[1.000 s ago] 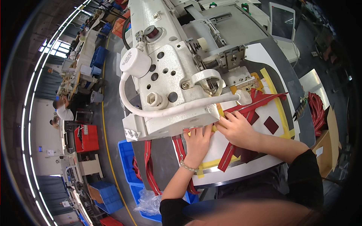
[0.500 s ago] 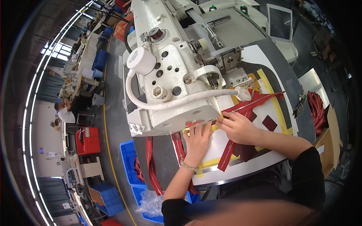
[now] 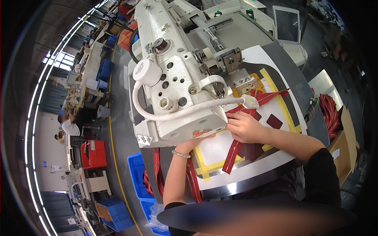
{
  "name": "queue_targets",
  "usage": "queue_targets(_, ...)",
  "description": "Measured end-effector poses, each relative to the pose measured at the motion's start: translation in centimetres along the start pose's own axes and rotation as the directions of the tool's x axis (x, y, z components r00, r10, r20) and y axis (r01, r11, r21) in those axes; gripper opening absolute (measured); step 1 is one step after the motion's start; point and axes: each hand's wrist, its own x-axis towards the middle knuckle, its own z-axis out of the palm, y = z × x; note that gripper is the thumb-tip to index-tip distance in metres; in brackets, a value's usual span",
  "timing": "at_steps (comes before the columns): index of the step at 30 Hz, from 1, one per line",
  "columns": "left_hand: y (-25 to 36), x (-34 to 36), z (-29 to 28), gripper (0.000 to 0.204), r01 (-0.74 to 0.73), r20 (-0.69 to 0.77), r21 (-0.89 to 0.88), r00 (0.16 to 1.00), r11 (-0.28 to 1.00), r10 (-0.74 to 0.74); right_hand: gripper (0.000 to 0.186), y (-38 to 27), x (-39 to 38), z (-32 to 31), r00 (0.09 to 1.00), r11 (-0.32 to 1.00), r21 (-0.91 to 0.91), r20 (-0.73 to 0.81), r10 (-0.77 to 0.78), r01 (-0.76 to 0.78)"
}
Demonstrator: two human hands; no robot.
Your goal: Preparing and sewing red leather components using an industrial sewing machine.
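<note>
My left hand (image 3: 193, 144) reaches under the head of a large white industrial sewing machine (image 3: 193, 126); most of its fingers are hidden there. My right hand (image 3: 247, 128) is closed, its fingers bent around the inner end of a red zipper (image 3: 271, 95) beside the machine head, where the fingertips are partly hidden. Below that hand a second red zipper strip (image 3: 232, 156) slants toward me. A dark red fabric piece (image 3: 252, 152) lies beside it, and a small dark red patch (image 3: 274, 121) sits farther right on the white, yellow-taped sheet (image 3: 215, 152).
Long red zippers (image 3: 193, 179) hang over the table's front left edge above blue bins (image 3: 136, 173). At the right stand an open cardboard box (image 3: 345, 147) and a bundle of red zippers (image 3: 330, 114). Another person (image 3: 71, 126) sits at the far left.
My left hand has slid farther under the machine head, hiding its fingers. My right hand stays by the zipper's inner end. The whole view has shifted slightly.
</note>
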Motion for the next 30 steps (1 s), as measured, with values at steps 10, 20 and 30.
queue_targets(10, -2.9, 0.4, 1.0, 0.059, 0.227, 0.163, -0.895, 0.968, 0.383, -0.192, 0.028, -0.3, -0.2, 0.7, 0.999, 0.997, -0.076, -0.010, 0.032, -0.032)
queue_targets(20, -7.7, -1.0, 2.7, 0.065, 0.050, -0.064, -0.490, 0.994, 0.870, -0.093, 0.026, -0.6, 0.4, 1.0, 1.000, 0.987, -0.161, -0.017, 0.014, -0.017)
queue_targets(30, 1.3, -0.3, -0.4, 0.053, 0.160, 0.030, -0.071, 0.987, 0.985, -0.158, 0.026, -0.8, 0.5, -0.1, 0.999, 0.992, -0.125, 0.043, 0.030, -0.025)
